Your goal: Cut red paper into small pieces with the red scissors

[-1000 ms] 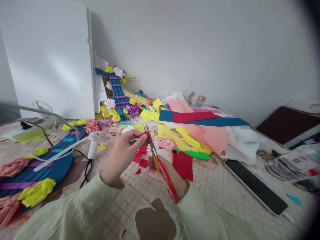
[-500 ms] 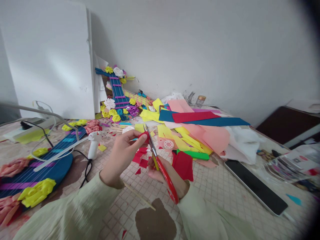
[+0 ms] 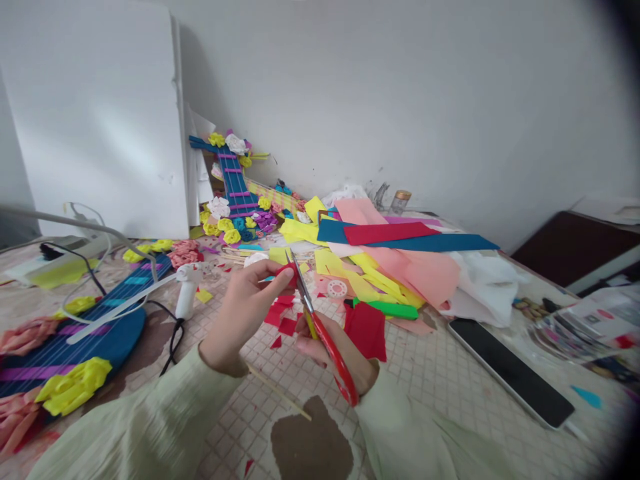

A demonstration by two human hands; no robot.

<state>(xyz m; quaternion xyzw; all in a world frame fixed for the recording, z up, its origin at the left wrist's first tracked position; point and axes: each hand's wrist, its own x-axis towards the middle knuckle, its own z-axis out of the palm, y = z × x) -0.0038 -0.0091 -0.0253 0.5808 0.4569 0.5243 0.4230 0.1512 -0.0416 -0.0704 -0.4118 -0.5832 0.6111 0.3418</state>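
Between its thumb and fingers, my left hand [image 3: 249, 303] pinches a small piece of red crepe paper [image 3: 286, 275]. My right hand [image 3: 327, 340] grips a pair of scissors [image 3: 327, 343] with red and yellow handles. The blades point up and away, right against the red piece; whether they are cutting into it I cannot tell. Below the hands lie several red paper scraps [image 3: 287, 326]. A larger red crepe sheet [image 3: 366, 331] rests just right of my right hand. A thin wooden stick [image 3: 280, 392] lies on the table between my forearms.
At left is a blue paper guitar [image 3: 120, 327] with crepe flowers, beside a white glue gun [image 3: 186, 297] and its cord. Another decorated guitar [image 3: 235, 177] leans at the back. Coloured crepe strips [image 3: 400, 243] pile up behind the hands. A phone [image 3: 510, 370] lies at right.
Almost nothing differs. Both hands, the scissors and the red piece keep practically the same position, with only a very slight shift of the view.
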